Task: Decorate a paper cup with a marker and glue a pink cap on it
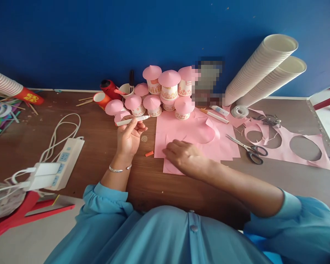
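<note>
My left hand [129, 137] holds a white marker [132, 120] between thumb and fingers, palm turned up, its tip pointing right. An orange marker cap [149, 153] lies on the table between my hands. Over the pink paper sheets [178, 124], my right hand [185, 156] is curled with its knuckles up; its fingertips touch the paper near the left edge, and what they pinch, if anything, is hidden. Behind my hands stand several paper cups with orange drawings [169, 92], topped by pink paper cones [169, 78].
Black-handled scissors [249, 149] and a tape roll [240, 111] lie at the right, by pink paper offcuts [284, 141]. Tall stacks of white paper cups [261, 69] lean against the blue wall. At left lies a power strip [67, 161] with cables.
</note>
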A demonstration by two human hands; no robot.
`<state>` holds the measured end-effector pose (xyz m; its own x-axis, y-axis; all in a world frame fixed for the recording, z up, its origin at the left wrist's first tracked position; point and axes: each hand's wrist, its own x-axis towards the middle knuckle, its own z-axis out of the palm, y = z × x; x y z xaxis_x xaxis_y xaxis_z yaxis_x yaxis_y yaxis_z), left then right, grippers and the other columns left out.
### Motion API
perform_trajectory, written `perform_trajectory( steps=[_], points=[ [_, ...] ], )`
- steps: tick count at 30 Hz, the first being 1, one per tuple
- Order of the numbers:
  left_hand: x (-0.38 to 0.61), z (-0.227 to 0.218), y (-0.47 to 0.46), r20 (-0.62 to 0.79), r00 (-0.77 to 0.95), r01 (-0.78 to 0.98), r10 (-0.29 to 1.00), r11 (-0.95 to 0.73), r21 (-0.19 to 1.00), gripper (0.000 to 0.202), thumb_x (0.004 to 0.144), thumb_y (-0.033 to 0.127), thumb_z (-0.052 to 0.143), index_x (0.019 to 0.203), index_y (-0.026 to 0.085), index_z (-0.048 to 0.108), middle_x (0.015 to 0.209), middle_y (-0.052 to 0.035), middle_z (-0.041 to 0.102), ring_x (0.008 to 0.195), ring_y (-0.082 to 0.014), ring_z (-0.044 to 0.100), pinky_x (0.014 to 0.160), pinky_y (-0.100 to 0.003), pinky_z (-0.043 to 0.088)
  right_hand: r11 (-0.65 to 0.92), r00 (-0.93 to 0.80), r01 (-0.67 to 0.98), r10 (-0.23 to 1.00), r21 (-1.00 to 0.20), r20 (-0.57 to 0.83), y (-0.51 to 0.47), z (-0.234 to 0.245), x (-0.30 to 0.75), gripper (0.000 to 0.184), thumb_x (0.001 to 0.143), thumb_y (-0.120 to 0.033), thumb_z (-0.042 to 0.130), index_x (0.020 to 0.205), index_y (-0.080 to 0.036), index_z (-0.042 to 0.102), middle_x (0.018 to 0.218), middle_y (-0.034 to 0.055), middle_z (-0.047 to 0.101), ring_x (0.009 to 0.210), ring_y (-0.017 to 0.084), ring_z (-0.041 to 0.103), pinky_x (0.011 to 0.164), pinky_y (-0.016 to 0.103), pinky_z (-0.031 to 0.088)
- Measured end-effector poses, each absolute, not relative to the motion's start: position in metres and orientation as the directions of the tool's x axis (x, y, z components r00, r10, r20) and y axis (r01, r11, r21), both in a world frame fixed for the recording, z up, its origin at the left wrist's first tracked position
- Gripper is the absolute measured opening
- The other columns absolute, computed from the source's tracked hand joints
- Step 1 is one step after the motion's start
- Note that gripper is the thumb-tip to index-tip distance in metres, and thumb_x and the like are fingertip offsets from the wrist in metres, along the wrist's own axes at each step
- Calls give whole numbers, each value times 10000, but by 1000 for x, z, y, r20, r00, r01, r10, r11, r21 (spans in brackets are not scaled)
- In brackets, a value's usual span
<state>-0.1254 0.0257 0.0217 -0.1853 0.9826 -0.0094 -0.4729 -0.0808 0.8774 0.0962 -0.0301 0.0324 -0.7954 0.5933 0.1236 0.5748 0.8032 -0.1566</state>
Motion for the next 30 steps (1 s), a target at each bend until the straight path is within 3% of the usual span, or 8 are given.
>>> perform_trajectory(
  steps=[6, 11, 15, 16, 17, 19, 21, 30],
  points=[
    [-124, 21, 25, -8, -175, -469, 984, -76, 880, 383, 670, 354, 921, 879, 188, 646, 733, 31, 677, 661, -89, 657, 642, -211, 589, 837, -862, 464, 502, -290, 70, -11, 21, 12, 255, 996, -51, 454, 880, -122, 670, 933, 128, 716, 917, 237, 654, 704, 350, 560],
    [-122, 21, 22, -58, -142, -517, 988, -24, 856, 374, 673, 337, 921, 873, 200, 636, 746, 42, 673, 661, -72, 649, 640, -191, 587, 736, -759, 526, 632, -425, 155, -12, 25, 27, 213, 958, -20, 479, 993, -123, 661, 1002, 133, 745, 860, 212, 702, 666, 320, 580],
    [-118, 21, 16, -56, -102, -509, 993, -3, 861, 359, 685, 337, 916, 887, 206, 650, 742, 41, 669, 661, -82, 655, 639, -207, 606, 546, -578, 525, 792, -653, 196, 0, 28, 80, 197, 1052, -191, 431, 1090, -155, 621, 1015, 92, 776, 875, 156, 757, 728, 266, 603],
    [-116, 22, 15, -50, -89, -500, 995, -1, 866, 355, 687, 337, 915, 886, 205, 652, 748, 39, 671, 657, -84, 656, 637, -213, 611, 341, -434, 338, 884, -877, 176, 3, 28, 92, 165, 1037, -234, 488, 1087, -164, 628, 1029, 94, 786, 910, 169, 771, 748, 277, 610],
    [-114, 22, 13, -43, -76, -490, 996, 0, 872, 350, 689, 334, 916, 882, 204, 654, 761, 36, 676, 653, -85, 657, 636, -219, 615, 135, -315, 91, 944, -987, 100, 6, 28, 102, 138, 991, -291, 593, 1069, -187, 641, 1045, 80, 794, 939, 183, 778, 763, 290, 615],
    [-108, 22, 9, -23, -49, -466, 999, -3, 885, 337, 696, 326, 916, 876, 202, 660, 795, 30, 689, 649, -87, 661, 639, -232, 622, -128, -233, -253, 970, -959, -68, 9, 27, 115, 209, 859, -357, 775, 981, -211, 688, 1030, 51, 804, 965, 189, 779, 771, 277, 610],
    [-102, 23, 5, 12, -26, -434, 1000, -22, 901, 321, 702, 320, 917, 869, 198, 672, 808, 24, 696, 645, -91, 666, 643, -245, 624, -247, -227, -403, 960, -881, -166, 8, 26, 121, 276, 742, -374, 883, 906, -221, 722, 987, 32, 808, 949, 181, 777, 765, 262, 602],
    [-97, 15, -1, 111, 50, -284, 993, -92, 954, 201, 793, 265, 862, 895, 192, 705, 837, 6, 721, 698, -119, 726, 723, -271, 608, -246, -243, -435, 958, -866, -150, 0, 21, 116, 249, 723, -352, 911, 856, -220, 747, 912, 22, 815, 861, 154, 753, 753, 265, 604]
  ],
)
